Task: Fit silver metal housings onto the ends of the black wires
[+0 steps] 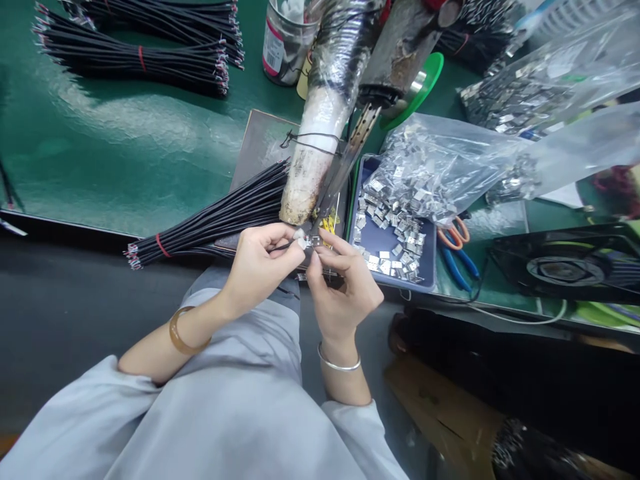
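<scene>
My left hand is closed in a pinch on a thin black cable, its fingertips covered in something whitish. Facing it, my right hand pinches a small silver metal connector, which looks like a USB plug. Cable end and connector meet between the fingertips; whether they are joined is too small to tell. A bundle of black cables, tied with a red band, lies just beyond my left hand. Right of my right hand, a blue tray holds many loose metal connectors.
A wrapped duct and a perforated metal tube come down close above my hands. Plastic bags of connectors, orange-and-blue-handled pliers and a black fan stand to the right. More cable bundles and a jar are behind.
</scene>
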`<state>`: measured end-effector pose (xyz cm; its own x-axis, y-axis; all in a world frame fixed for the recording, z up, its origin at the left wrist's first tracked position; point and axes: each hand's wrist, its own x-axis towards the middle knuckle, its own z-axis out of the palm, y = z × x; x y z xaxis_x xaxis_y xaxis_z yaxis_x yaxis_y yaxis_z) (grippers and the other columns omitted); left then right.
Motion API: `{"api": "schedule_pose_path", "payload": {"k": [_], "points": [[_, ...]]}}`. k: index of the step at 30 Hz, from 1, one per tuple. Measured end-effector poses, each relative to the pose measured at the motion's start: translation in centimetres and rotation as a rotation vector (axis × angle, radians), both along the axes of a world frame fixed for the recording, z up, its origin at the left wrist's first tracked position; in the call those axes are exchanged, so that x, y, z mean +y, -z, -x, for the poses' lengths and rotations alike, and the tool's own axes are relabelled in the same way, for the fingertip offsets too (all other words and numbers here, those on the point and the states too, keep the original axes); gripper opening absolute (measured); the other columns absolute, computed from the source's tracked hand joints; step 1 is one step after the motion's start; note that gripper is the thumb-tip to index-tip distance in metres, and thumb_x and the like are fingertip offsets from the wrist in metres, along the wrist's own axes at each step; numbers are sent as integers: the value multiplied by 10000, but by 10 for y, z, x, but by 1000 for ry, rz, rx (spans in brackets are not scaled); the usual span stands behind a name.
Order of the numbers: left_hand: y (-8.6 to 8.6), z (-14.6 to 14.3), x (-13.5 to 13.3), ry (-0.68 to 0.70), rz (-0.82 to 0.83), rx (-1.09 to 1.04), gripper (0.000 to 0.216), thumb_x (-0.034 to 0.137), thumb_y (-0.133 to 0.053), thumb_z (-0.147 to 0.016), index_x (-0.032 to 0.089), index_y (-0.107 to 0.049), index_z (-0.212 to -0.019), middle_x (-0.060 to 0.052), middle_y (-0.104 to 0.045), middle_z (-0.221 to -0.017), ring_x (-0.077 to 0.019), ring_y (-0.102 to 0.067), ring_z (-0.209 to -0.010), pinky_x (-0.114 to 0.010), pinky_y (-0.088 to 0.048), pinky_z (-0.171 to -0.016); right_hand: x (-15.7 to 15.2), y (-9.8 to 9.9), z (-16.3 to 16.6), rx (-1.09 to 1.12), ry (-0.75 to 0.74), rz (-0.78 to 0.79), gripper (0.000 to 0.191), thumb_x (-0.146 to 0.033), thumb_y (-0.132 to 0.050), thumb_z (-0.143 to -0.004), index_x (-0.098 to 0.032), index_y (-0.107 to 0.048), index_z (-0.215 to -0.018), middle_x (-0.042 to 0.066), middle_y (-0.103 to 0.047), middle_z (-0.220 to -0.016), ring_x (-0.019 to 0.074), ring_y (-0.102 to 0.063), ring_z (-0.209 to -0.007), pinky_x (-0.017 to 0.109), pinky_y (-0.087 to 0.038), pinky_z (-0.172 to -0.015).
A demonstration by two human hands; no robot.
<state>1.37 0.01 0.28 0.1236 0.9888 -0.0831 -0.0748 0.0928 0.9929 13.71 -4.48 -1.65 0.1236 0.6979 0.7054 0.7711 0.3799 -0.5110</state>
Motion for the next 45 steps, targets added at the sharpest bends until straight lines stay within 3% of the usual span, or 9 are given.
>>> {"api": "schedule_pose_path", "payload": {"k": [9,18,23,30,34,38,40,45], "points": [[-3,1,0,-20,-84,20,154,222,-631,-728,138,-714,-628,55,-406,-483,-59,-323,-477,-175,-260,-439,1,-8,1,-2,-2,-5,175,-76,-734,-868,-227,-648,-887,43,-816,-1050,199,-796,-989,323,-660,-828],[-4,0,-3,13,-36,50,145,207,-623,-731,137,-679,-618,55,-405,-519,-56,-296,-489,-187,-240,-442,0,-7,0,55,-1,54,171,-91,-720,-886,-236,-630,-867,16,-803,-965,185,-791,-954,289,-637,-759],[-6,2,-3,12,-105,57,165,201,-602,-757,142,-697,-635,60,-390,-521,-56,-255,-486,-197,-208,-438,0,-10,2,26,4,20,167,-102,-744,-877,-244,-656,-874,24,-804,-1015,193,-788,-944,326,-649,-803],[-3,5,-5,84,-39,70,147,213,-617,-738,142,-667,-620,64,-345,-521,-61,-262,-502,-202,-208,-456,-5,-5,-2,-75,5,-27,163,-113,-726,-898,-238,-622,-900,54,-820,-1014,172,-799,-885,268,-650,-745],[-4,10,-4,137,-24,60,135,230,-633,-744,137,-673,-654,58,-399,-530,-59,-299,-501,-198,-230,-460,-6,-3,-2,-69,-10,-53,155,-105,-744,-890,-224,-646,-910,54,-827,-1007,168,-808,-865,238,-656,-748],[-6,18,-2,217,-7,24,130,223,-663,-730,140,-662,-631,30,-521,-553,-71,-408,-525,-191,-343,-502,-8,-5,-2,234,-48,184,107,-128,-690,-926,-220,-653,-886,12,-817,-917,153,-804,-778,220,-659,-653],[-7,21,0,267,-7,0,129,219,-671,-737,144,-674,-632,10,-587,-582,-83,-468,-546,-195,-401,-532,-10,-8,-2,287,-72,198,105,-128,-691,-923,-217,-660,-877,13,-817,-926,153,-802,-778,228,-661,-660],[-4,24,2,277,-1,-38,140,252,-703,-760,149,-684,-667,7,-625,-589,-92,-507,-543,-193,-437,-530,-15,-9,-1,14,-103,6,163,-89,-752,-873,-228,-683,-922,12,-831,-948,157,-807,-811,225,-648,-695]]}}
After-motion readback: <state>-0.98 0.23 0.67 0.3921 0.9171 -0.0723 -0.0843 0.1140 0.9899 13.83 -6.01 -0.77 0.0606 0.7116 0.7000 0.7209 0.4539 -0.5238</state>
